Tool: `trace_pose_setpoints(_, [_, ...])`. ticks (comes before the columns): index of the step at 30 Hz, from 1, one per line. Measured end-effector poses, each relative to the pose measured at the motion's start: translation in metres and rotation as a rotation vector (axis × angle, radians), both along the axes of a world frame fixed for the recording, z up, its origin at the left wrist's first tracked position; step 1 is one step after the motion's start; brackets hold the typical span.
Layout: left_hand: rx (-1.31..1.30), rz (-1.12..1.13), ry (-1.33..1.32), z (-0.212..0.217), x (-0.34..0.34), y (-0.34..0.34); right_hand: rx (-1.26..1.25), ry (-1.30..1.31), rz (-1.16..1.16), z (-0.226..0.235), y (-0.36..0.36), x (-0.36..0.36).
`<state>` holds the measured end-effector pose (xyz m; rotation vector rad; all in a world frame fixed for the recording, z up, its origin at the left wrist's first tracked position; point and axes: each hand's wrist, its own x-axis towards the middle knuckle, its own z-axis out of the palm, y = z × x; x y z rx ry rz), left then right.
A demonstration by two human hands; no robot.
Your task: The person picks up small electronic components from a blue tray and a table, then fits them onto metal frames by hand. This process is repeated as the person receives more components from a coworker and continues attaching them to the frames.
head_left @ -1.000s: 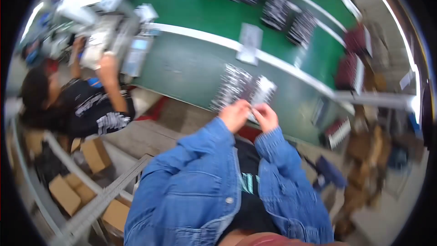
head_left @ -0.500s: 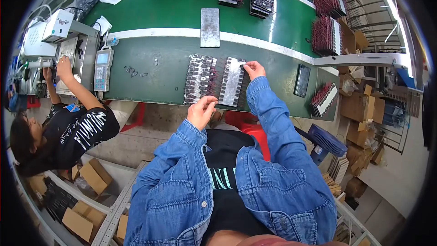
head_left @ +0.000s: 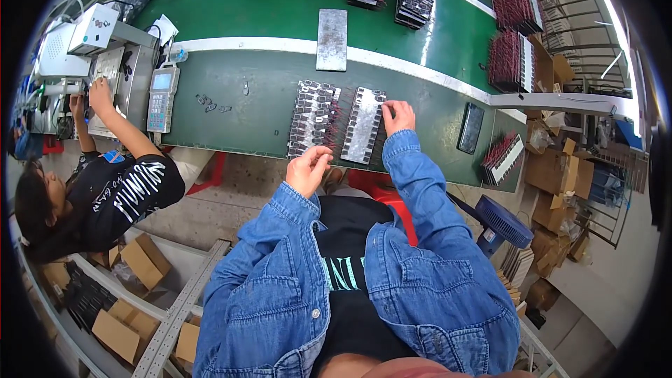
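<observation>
A pale metal plate lies on the green worktable, with rows of small dark parts along both long edges. At its upper right edge is my right hand, fingers drawn together; whatever is between them is too small to see. My left hand hovers by the table's front edge, thumb and forefinger pinched, close to the lower end of a stack of similar plates. That stack carries dark parts and thin reddish wires. I cannot make out anything in the left pinch.
Loose small dark parts lie to the left, near a grey handheld keypad device. A bare metal plate straddles the white rail. A phone and another wired stack sit rightward. A co-worker works at a machine.
My right hand has slid slightly nearer along the plate's right edge, away from its top corner. The left hand keeps about the same place and pinch. The whole view has shifted a little.
</observation>
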<state>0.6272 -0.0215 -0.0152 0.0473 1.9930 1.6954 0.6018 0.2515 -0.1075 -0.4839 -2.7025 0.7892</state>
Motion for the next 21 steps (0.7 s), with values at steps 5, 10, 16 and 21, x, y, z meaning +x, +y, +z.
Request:
trace_pose_setpoints(5, [0.003,0.146,0.047,-0.007,-0.011,-0.016,0.141,0.087,0.137,-0.012,-0.001,0.006])
trace_pose_setpoints(10, [-0.155,0.35,0.109,-0.018,-0.072,-0.065,0.187,-0.024,0.138,-0.001,0.009,0.007])
trace_pose_setpoints(16, [-0.832,0.338,0.304,-0.068,-0.165,-0.11,0.193,-0.173,0.144,-0.002,0.004,-0.009])
trace_pose_setpoints(21, [-0.999,0.431,0.301,-0.093,-0.186,-0.106,0.163,-0.208,0.17,-0.003,-0.004,-0.015])
